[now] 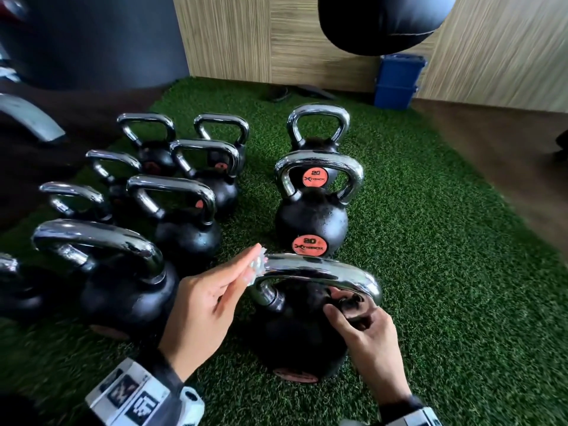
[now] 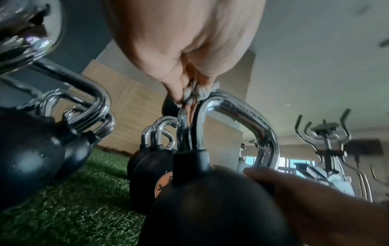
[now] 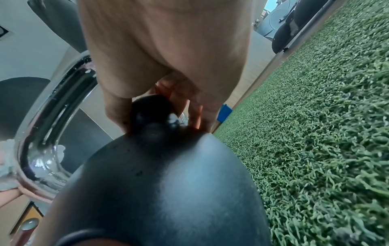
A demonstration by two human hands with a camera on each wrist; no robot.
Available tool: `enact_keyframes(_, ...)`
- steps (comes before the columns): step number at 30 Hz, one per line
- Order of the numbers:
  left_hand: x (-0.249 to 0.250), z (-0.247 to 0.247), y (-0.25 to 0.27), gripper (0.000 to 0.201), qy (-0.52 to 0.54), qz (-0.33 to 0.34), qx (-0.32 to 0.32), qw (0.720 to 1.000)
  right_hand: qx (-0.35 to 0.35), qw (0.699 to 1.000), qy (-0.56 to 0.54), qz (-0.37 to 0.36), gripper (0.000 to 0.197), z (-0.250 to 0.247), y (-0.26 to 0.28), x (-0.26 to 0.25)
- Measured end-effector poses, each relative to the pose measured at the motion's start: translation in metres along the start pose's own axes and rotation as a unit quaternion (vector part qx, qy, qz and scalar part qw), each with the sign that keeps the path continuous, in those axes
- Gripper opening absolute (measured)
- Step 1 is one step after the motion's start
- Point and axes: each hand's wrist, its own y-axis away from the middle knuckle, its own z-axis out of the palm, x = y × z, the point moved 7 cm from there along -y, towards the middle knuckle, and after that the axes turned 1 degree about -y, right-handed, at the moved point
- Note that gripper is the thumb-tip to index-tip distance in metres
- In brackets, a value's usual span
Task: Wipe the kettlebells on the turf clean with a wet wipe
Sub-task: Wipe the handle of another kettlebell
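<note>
left grip (image 1: 205, 298) pinching wet wipe (image 1: 256, 268), on kettlebell (image 1: 302, 329)

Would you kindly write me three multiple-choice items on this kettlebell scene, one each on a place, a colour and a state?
1. Where on the nearest kettlebell is the wet wipe pressed?
A. the left bend of its chrome handle
B. its base
C. its label

2. What colour are the round "20" labels on the kettlebells behind it?
A. blue
B. orange-red
C. white

3. What is the right hand doing?
A. hanging open above the turf
B. holding a second wipe
C. gripping the handle's right base

Answers:
1 A: the left hand pinches the wipe against the handle's left bend.
2 B: both readable labels are orange-red.
3 C: its fingers curl round the black collar where the handle meets the ball.
</note>
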Motion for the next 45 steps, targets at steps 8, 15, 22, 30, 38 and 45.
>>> enact_keyframes(8,-0.055,0.015,0.033,0.038,0.133,-0.125,0.093,0.979,-0.004,1.0,0.024,-0.02,0.032,-0.003,-0.001,-0.007)
enact_keyframes(15,-0.061,0.037,0.054,0.043,0.157,-0.143,0.101,0.972,-0.039,0.999,0.013,-0.027,0.04,-0.001,-0.001,-0.017)
enact_keyframes(22,-0.059,0.029,0.032,0.04,0.041,-0.125,0.119,0.984,-0.051,0.997,0.045,-0.044,0.055,-0.011,0.006,-0.02)
enact_keyframes(30,-0.05,0.063,-0.052,0.031,-0.018,-0.078,0.026,0.996,-0.185,0.936,0.208,-0.217,0.012,0.006,0.035,-0.052)
enact_keyframes(38,-0.072,0.085,-0.066,0.037,0.078,-0.184,-0.137,0.97,-0.045,0.984,0.121,-0.125,0.017,0.024,-0.015,-0.04)
enact_keyframes(45,-0.06,0.078,-0.065,0.019,-0.078,-0.112,-0.07,0.988,-0.032,0.997,0.059,-0.04,0.051,0.047,-0.029,-0.013)
